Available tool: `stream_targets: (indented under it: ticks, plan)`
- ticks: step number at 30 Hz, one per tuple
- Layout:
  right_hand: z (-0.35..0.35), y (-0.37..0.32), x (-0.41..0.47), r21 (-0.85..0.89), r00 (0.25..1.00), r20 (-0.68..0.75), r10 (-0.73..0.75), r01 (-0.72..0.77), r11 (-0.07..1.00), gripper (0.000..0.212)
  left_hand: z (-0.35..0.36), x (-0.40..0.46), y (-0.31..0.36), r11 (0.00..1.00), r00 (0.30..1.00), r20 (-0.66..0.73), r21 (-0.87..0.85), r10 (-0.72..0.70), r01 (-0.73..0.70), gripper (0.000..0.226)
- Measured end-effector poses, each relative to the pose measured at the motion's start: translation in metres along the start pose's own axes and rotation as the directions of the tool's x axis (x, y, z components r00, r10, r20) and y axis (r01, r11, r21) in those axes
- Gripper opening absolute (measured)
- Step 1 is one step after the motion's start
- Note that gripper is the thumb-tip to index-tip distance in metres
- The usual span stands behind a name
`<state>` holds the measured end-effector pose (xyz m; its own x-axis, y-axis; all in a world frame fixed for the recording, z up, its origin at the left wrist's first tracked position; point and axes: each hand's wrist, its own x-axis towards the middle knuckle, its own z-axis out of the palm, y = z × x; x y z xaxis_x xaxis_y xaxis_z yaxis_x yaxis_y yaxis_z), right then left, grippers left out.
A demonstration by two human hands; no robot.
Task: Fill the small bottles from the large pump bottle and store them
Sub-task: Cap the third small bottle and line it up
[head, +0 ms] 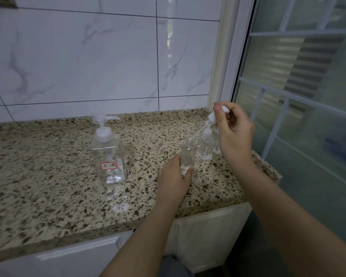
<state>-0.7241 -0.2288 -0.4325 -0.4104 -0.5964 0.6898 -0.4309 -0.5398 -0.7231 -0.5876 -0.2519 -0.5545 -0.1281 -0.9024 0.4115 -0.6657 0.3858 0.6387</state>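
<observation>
The large clear pump bottle [109, 156] with a red-framed label stands on the speckled stone counter [48, 176], partly filled with clear liquid. My left hand [174, 177] grips a small clear bottle [187, 151] at its base; the bottle's neck is uncovered. My right hand [234, 128] holds that bottle's white pump cap [214, 115] lifted above it, with the dip tube slanting down toward the neck. Behind stand more small clear bottles [206, 145] with caps on, close together near the counter's right end.
A marble-tiled wall [88, 56] backs the counter. A glass door or window [308, 96] rises at the right, past the counter's right edge. White cabinet doors [208, 226] sit below the counter's front edge.
</observation>
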Motion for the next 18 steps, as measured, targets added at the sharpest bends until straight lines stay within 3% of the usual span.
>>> stream_targets:
  ticks: [5, 8, 11, 15, 18]
  plan:
    - [0.010, 0.006, 0.000, -0.179, 0.946, 0.312, 0.090, -0.035, 0.983, 0.039, 0.001, 0.000, -0.001, 1.000, 1.000, 0.004, -0.001, -0.006, 0.006, 0.029]
    - [0.014, 0.013, -0.006, -0.330, 0.873, 0.471, 0.126, 0.041, 0.943, 0.051, 0.000, -0.001, -0.001, 1.000, 1.000, -0.006, -0.001, 0.012, -0.012, 0.028]
    - [0.015, 0.016, -0.008, -0.366, 0.795, 0.593, 0.125, 0.128, 0.922, 0.051, -0.002, -0.002, 0.001, 1.000, 1.000, -0.006, -0.007, 0.017, -0.017, 0.025]
    - [0.016, 0.009, 0.005, -0.432, 0.712, 0.675, 0.193, 0.170, 0.886, 0.050, -0.001, -0.002, 0.001, 1.000, 1.000, -0.005, -0.011, 0.018, -0.018, 0.023]
    - [0.020, 0.009, 0.012, -0.488, 0.748, 0.626, 0.220, 0.156, 0.859, 0.031, -0.001, -0.001, 0.001, 1.000, 1.000, -0.009, -0.017, 0.012, -0.012, 0.023]
